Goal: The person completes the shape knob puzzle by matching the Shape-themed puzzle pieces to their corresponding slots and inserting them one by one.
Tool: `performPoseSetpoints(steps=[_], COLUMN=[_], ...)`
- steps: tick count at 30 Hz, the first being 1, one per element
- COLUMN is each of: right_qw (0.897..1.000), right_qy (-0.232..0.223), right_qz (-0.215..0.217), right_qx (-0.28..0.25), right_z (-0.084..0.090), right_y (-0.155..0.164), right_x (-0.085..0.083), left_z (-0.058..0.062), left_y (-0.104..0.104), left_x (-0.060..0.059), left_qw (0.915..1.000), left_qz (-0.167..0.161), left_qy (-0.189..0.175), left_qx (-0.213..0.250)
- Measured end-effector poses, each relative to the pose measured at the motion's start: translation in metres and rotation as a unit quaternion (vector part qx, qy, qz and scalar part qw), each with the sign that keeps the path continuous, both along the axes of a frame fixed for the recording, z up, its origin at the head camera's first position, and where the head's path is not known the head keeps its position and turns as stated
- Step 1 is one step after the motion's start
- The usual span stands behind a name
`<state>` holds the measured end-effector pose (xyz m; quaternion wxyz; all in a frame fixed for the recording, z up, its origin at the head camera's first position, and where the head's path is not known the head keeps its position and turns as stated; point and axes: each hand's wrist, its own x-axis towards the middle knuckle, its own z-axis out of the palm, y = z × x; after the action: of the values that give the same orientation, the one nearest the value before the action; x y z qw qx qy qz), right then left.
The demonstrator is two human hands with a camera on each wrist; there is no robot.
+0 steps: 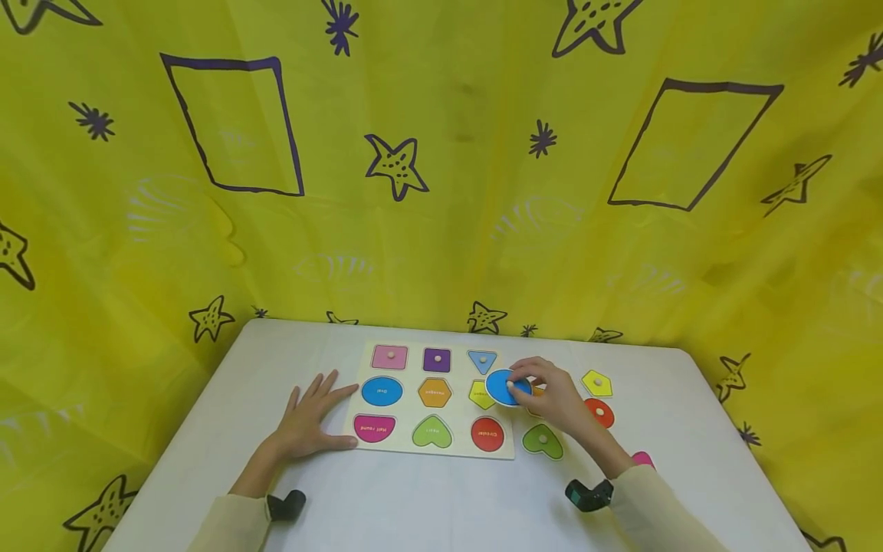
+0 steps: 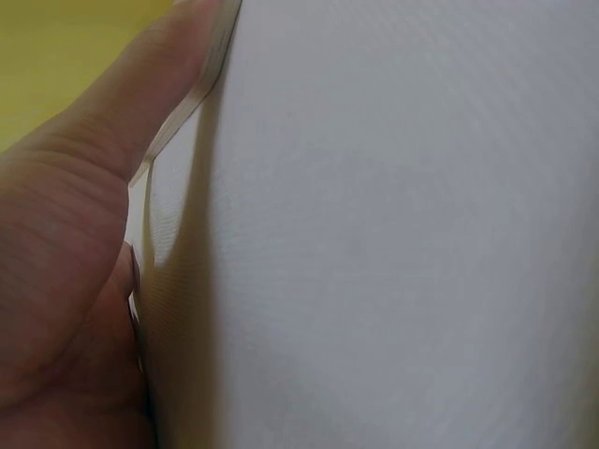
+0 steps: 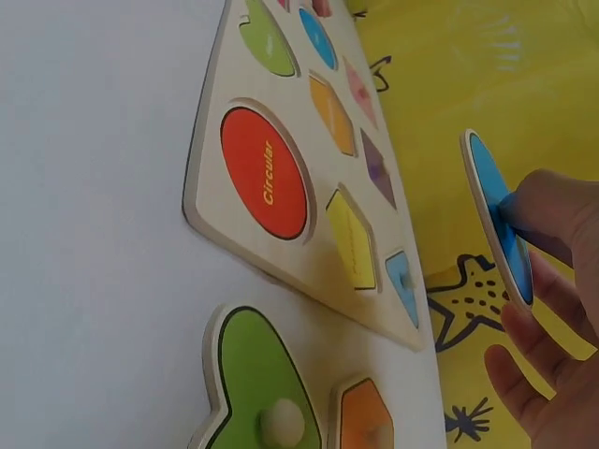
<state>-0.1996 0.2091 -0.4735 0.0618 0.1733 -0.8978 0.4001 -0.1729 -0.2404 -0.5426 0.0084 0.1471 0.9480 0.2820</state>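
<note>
So, quick rundown of this shape puzzle moment:

Board: the wooden puzzle board lies flat on the white table, in front of a yellow star-print curtain.

Seated so far: three pieces look in with knobs up, along the far row – pink square, purple square, blue triangle.

Open slots: the rest show printed colour with a word and no knob, like the blue oval slot, the orange hexagon slot and the red "Circular" slot. So my guess is roughly a third done, the bulk left.

Loose pieces: sitting off the board's right edge – green heart piece, yellow pentagon piece, red round piece, an orange one and a pink bit by the sleeve.

Piece in hand: the blue oval piece is up in the air over the board's right side, tilted, not touching the board in the right wrist view.

Right hand: right hand reaches in from the right, fingertips pinching the blue piece by its knob side, wrist low over the loose pieces.

Left hand: left hand lies flat on the table, fingers spread and straight, thumb against the board's left edge, gripping nothing.
</note>
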Motion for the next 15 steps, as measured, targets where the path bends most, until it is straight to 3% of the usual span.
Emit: performPoseSetpoints(steps=[15], right_qw=[0.999], right_qy=[-0.016], right_qz=[0.037], right_qx=[-0.011], right_z=[-0.001], right_y=[-0.056], right_x=[-0.025], left_z=[0.011], left_y=[0.003], left_x=[0.003], left_qw=[0.9997], left_qz=[0.001], left_qy=[-0.02], left_qx=[-0.013])
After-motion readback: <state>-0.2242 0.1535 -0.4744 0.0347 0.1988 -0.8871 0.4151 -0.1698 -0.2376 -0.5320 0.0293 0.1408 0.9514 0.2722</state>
